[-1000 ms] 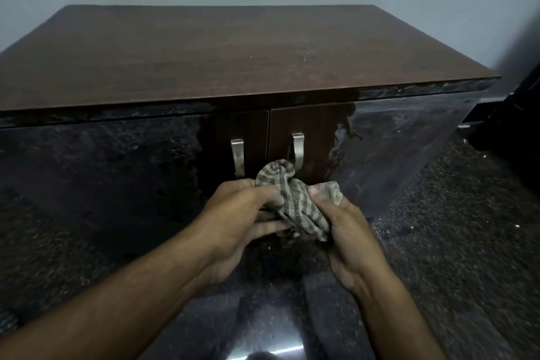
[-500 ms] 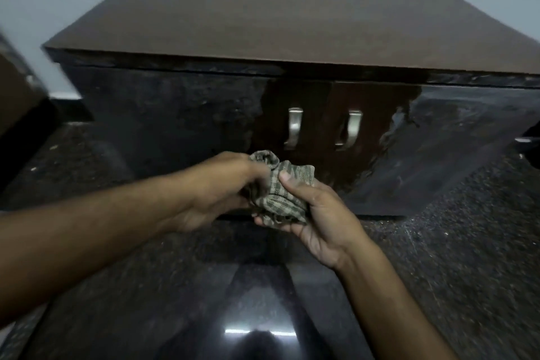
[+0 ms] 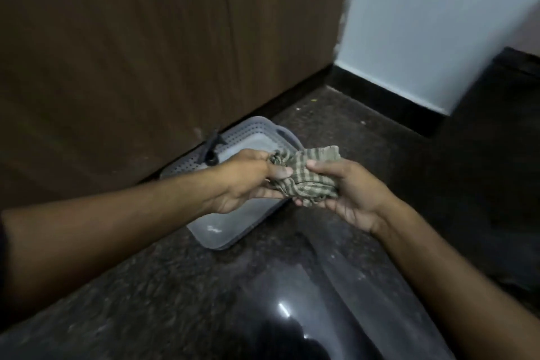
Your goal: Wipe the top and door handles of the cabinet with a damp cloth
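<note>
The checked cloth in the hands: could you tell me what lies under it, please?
Below the checked cloth sits a grey perforated basin on the dark floor. The left hand and right hand cover part of the basin's inside.

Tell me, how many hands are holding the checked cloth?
2. The left hand grips the checked cloth at its left end; the right hand grips its right side.

head cam | faces down-forward, somewhat blurred | close over floor [image 3: 365,155], wooden panel [image 3: 117,52]
</note>
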{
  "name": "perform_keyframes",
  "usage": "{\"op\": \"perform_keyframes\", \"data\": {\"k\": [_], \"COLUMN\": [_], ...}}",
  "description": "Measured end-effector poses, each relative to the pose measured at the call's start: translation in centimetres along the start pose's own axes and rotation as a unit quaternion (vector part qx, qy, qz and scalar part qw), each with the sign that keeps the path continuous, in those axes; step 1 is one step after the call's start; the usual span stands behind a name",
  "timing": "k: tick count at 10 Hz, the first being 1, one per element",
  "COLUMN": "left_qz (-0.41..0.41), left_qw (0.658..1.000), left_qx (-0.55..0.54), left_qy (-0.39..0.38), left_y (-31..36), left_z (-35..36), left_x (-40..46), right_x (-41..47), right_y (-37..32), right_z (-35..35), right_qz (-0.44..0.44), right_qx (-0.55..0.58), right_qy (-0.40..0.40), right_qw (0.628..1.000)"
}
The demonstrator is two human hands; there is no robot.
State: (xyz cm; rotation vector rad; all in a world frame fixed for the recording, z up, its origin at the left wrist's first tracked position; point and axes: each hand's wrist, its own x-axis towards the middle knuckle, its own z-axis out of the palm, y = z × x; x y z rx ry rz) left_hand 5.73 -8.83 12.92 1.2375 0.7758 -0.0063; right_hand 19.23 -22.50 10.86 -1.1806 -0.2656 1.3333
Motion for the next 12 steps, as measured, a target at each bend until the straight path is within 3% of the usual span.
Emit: {"op": "perform_keyframes", "data": {"k": [1, 2, 3, 5, 7, 8, 9, 10, 11, 12], "left_qz": [0.016, 0.022, 0.002, -0.021, 0.013, 0.009, 0.004, -0.001, -0.014, -0.005], "left_qw": [0.993, 0.978, 0.966, 0.959, 0.973, 0.981, 0.982, 0.986, 0.977, 0.942], "left_qx": [-0.084, -0.146, -0.19, -0.191, -0.129, -0.082, -0.034, 0.007, 0.125, 0.268], "left_qy": [0.077, 0.146, 0.174, 0.211, 0.193, 0.178, 0.184, 0.167, 0.175, 0.204], "left_y": [-1.0, -2.6, -4.6, -6.3, -6.5, -6.6, -6.9, -7.1, -6.9, -6.3], "left_z": [-4.1, -6.3, -6.5, -5.7, -5.9, -5.5, -5.8, -5.7, -5.8, -5.4], "left_x": [0.5, 2.1, 4.7, 10.3, 12.5, 12.9, 13.7, 14.3, 15.0, 14.8], "right_x": [4.6, 9.4, 13.5, 18.9, 21.3, 21.7, 21.7, 21.6, 21.3, 20.2], "right_y": [-0.1, 0.3, 0.9, 3.4, 4.4, 4.9, 5.3, 4.9, 4.9, 4.2], "right_z": [2.6, 3.2, 2.2, -0.1, -0.1, 0.0, 0.1, 0.2, 0.0, -0.4], "right_qz": [0.048, 0.052, 0.043, 0.052, 0.004, -0.012, -0.041, -0.038, -0.016, -0.018], "right_qx": [-0.026, -0.099, -0.151, -0.219, -0.273, -0.387, -0.527, -0.592, -0.615, -0.698], "right_qy": [-0.048, -0.035, 0.026, 0.124, 0.152, 0.158, 0.167, 0.146, 0.126, 0.137], "right_qw": [0.997, 0.993, 0.987, 0.966, 0.95, 0.908, 0.832, 0.791, 0.778, 0.703]}}
